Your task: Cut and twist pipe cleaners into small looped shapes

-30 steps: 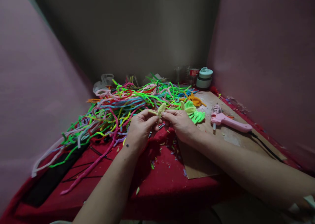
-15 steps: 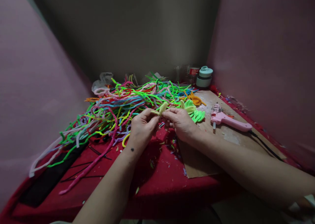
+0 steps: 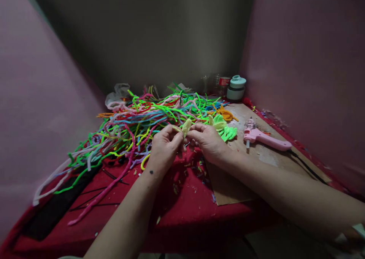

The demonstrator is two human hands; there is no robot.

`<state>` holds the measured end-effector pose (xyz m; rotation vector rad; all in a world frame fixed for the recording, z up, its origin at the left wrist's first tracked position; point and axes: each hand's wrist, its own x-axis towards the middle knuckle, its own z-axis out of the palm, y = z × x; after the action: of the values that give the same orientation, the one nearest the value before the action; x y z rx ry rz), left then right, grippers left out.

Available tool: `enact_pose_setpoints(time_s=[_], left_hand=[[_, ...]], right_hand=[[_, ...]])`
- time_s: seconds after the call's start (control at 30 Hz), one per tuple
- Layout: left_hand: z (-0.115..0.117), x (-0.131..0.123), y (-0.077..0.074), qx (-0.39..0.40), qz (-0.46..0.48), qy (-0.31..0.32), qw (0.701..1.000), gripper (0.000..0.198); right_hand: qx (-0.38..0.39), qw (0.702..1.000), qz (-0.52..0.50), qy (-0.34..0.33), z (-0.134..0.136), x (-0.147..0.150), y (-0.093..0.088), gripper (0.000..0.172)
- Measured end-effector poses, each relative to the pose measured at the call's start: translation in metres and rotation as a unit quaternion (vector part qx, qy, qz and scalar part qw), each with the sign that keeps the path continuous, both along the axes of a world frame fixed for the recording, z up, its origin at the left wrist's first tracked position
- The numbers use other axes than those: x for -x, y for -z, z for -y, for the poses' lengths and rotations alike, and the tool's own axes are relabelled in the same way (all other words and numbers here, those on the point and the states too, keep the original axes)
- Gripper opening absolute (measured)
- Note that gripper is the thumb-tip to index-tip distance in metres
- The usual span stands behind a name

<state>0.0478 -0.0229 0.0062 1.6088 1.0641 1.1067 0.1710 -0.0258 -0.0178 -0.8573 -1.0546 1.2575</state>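
Note:
Between my two hands is a pale yellow pipe cleaner (image 3: 186,127), bent into a petal-like loop that stands up above the fingertips. My left hand (image 3: 167,143) is closed in a pinch on its left end. The fingers of my right hand (image 3: 207,141) pinch the same piece from the other side, at the base of the loop. Part of it is hidden by my fingers. Just beyond my right hand lie bright green looped pipe cleaners (image 3: 229,133) and a pale yellow looped piece (image 3: 219,125).
A large tangle of coloured pipe cleaners (image 3: 154,114) covers the back and left of the red cloth (image 3: 182,217). On the right, a pink glue gun (image 3: 266,139) lies on a brown board (image 3: 234,190). A mint-lidded container (image 3: 236,88) stands at the back.
Both hands stay close together on the yellow pipe cleaner. Its upright loop has turned slightly and shifted a little left. The things on the table have not moved.

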Motion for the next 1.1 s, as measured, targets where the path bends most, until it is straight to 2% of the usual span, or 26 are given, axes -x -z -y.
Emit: enact_pose_setpoints(time_s=[0.33,0.5,0.67,0.87,1.1], left_hand=[[0.0013,0.0014,-0.0031,0.025,-0.029,0.026,0.999,0.007],[-0.0001,0.0027,0.0004,-0.012,-0.067,0.016,0.998,0.008],[-0.0005,0.0036,0.0035,-0.034,-0.088,0.018,0.995,0.01],[-0.0011,0.0027,-0.0008,0.009,-0.05,0.016,0.999,0.007],[-0.0026,0.0012,0.0,0.012,-0.01,0.003,1.0,0.007]], right_hand=[[-0.013,1.0,0.026,-0.003,0.0012,-0.0019,0.0014,0.005],[-0.009,0.998,0.053,0.025,0.0028,-0.0019,-0.0008,0.007],[-0.012,0.998,0.057,0.021,0.0006,-0.0031,0.0005,0.006],[-0.028,0.999,0.023,0.002,0.0004,-0.0017,0.0014,0.006],[0.017,1.0,-0.014,-0.012,0.0023,0.0006,-0.0045,0.006]])
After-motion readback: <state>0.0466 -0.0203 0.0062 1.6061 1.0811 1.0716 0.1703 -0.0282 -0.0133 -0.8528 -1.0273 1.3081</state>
